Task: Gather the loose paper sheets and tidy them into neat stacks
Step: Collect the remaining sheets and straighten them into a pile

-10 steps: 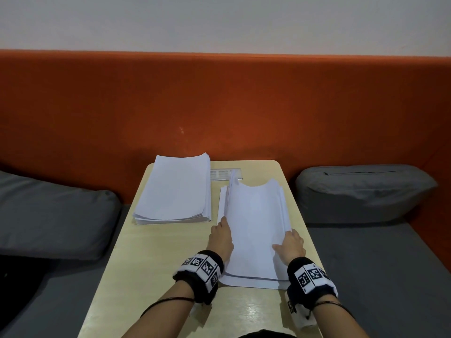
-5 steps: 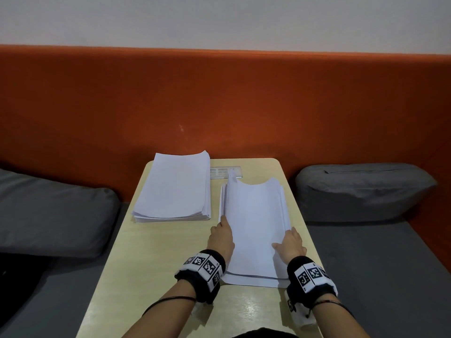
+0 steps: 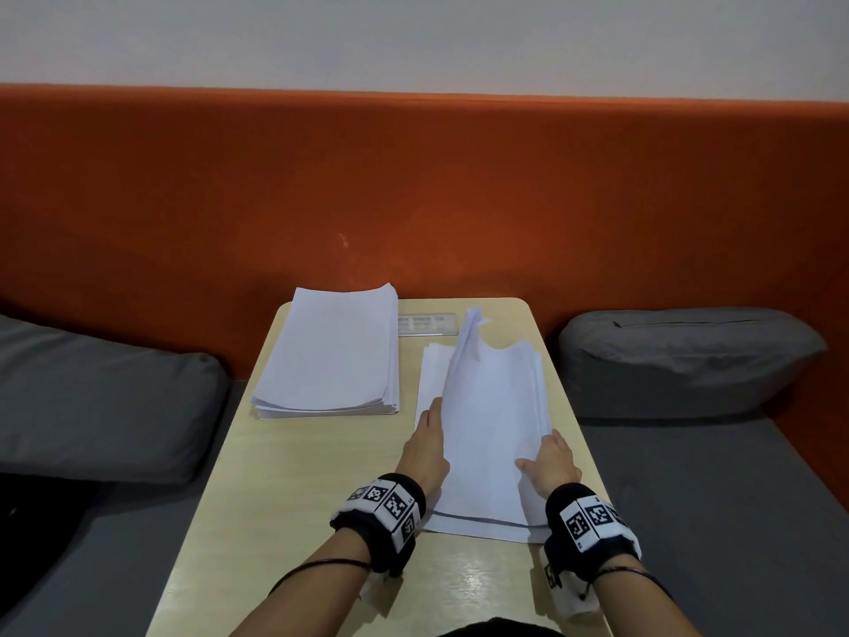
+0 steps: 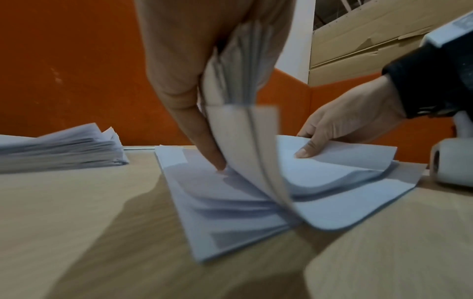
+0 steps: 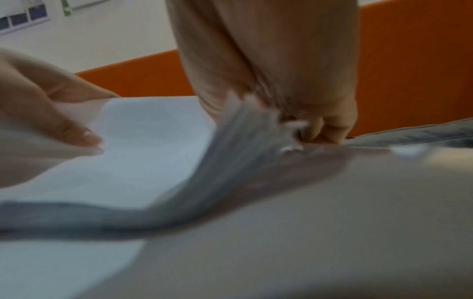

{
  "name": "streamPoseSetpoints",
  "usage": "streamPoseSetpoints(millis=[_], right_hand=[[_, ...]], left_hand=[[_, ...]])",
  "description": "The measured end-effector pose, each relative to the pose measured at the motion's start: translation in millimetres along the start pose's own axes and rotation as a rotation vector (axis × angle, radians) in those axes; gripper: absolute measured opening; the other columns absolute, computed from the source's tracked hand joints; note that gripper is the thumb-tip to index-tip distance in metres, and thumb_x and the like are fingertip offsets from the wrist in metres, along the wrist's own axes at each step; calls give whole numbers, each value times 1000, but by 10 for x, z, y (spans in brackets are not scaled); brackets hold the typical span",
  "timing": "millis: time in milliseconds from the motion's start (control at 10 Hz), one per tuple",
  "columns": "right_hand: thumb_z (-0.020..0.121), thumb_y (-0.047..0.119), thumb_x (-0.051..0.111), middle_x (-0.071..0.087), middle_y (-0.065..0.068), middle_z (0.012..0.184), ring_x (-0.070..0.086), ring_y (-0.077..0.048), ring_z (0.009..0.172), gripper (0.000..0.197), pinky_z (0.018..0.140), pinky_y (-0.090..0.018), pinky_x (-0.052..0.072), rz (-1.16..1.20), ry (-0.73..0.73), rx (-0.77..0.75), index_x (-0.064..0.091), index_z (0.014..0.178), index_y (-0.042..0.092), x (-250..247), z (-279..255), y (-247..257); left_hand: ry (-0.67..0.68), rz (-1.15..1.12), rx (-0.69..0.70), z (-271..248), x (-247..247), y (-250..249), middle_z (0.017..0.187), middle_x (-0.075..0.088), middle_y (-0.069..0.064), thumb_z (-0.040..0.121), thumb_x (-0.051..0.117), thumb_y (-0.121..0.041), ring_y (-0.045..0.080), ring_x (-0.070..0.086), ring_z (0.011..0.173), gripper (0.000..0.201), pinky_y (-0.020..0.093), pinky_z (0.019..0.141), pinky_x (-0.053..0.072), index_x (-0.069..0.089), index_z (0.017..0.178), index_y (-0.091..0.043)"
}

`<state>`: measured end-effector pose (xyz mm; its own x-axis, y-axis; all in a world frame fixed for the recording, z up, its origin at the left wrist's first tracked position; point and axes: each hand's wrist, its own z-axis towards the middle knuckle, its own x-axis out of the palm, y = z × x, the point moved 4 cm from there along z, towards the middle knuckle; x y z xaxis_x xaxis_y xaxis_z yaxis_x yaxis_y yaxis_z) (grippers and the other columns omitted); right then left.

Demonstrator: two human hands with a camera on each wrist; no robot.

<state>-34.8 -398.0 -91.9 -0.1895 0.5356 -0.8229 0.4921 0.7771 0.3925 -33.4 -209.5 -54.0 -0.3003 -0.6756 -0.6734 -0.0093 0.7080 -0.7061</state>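
A bundle of white paper sheets (image 3: 494,429) lies on the right half of the wooden table (image 3: 298,498). My left hand (image 3: 429,445) holds its left edge, which is lifted and curls upward (image 4: 256,153). One left fingertip (image 4: 217,165) touches a sheet that stays flat underneath (image 3: 432,374). My right hand (image 3: 549,459) pinches the bundle's right edge, thumb on top (image 4: 302,154) and fingers curled under (image 5: 325,129). A neater stack of sheets (image 3: 328,351) sits apart at the back left.
A clear ruler (image 3: 427,324) lies at the table's far edge between the two piles. An orange padded backrest (image 3: 413,186) stands behind the table. Grey cushions (image 3: 92,406) (image 3: 689,356) flank it on a grey seat.
The bundle's left edge has risen higher and its far corner now sticks up, uncovering more of the flat sheet beneath. Both hands stay at the same edges.
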Motion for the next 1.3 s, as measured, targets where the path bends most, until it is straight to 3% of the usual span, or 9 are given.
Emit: streamPoseSetpoints(millis=[200, 400, 500, 600, 700, 800, 900, 1200, 1300], right_hand=[[93, 26, 54, 4, -5, 159, 12, -20, 145, 64, 113, -39, 21, 23, 6, -7, 24, 144, 2, -11, -6, -20], [94, 26, 53, 4, -5, 159, 12, -20, 145, 62, 113, -39, 21, 21, 1, -12, 24, 143, 2, -7, -12, -18], [94, 27, 53, 5, -5, 158, 13, -20, 145, 64, 112, -39, 23, 14, -2, -13, 23, 144, 2, -9, -13, -19], [94, 27, 53, 6, -5, 158, 14, -20, 145, 64, 112, -39, 24, 7, -3, -12, 23, 144, 2, -9, -12, -24], [94, 27, 54, 6, -5, 158, 15, -20, 145, 64, 112, -39, 24, 10, -6, -15, 23, 144, 2, -7, -11, -24], [93, 26, 54, 6, -5, 158, 15, -20, 145, 63, 112, -39, 24, 10, -7, -17, 24, 143, 2, -3, -9, -27], [93, 26, 54, 7, -6, 158, 14, -20, 145, 63, 112, -39, 24, 10, -9, -18, 25, 143, 2, -3, -8, -27], [94, 26, 53, 4, -5, 159, 15, -20, 145, 63, 112, -39, 24, 17, -19, -18, 24, 144, 1, 1, -4, -25], [94, 24, 52, 3, -5, 159, 16, -20, 145, 60, 111, -38, 24, 6, -31, -22, 25, 143, 2, 2, -22, -4]], left_hand=[[-13, -77, -69, 99, 21, 82, 137, 33, 16, 83, 40, 13, 28, 42, 121, 76, 28, 98, 37, 8, 148, -11], [-9, -93, -167, 152, 7, 169, 136, 31, 20, 87, 38, 7, 34, 47, 115, 73, 35, 100, 41, 7, 149, -18], [-8, -36, -171, 162, 36, 166, 129, 41, 20, 86, 40, 5, 34, 44, 117, 76, 42, 99, 42, 6, 149, -19], [-8, -3, -142, 163, 61, 110, 125, 46, 20, 84, 40, 8, 33, 45, 115, 77, 40, 95, 43, 5, 149, -15], [0, -2, -104, 158, 83, 44, 138, 40, 19, 83, 39, 13, 30, 44, 124, 78, 34, 101, 40, 4, 149, -10], [-5, 16, -77, 139, 105, -5, 155, 15, 15, 84, 38, 17, 26, 23, 141, 78, 28, 113, 25, 0, 149, -5], [-14, 19, -71, 139, 117, -8, 157, 6, 13, 85, 38, 17, 24, 17, 144, 78, 27, 115, 21, -2, 148, -5], [-43, 8, -81, 157, 123, 49, 154, 11, 17, 83, 39, 18, 26, 15, 143, 78, 26, 115, 19, -1, 147, -3], [-36, 7, -85, 165, 129, 72, 154, 12, 17, 83, 39, 18, 27, 14, 143, 79, 31, 116, 19, -2, 148, -4]])
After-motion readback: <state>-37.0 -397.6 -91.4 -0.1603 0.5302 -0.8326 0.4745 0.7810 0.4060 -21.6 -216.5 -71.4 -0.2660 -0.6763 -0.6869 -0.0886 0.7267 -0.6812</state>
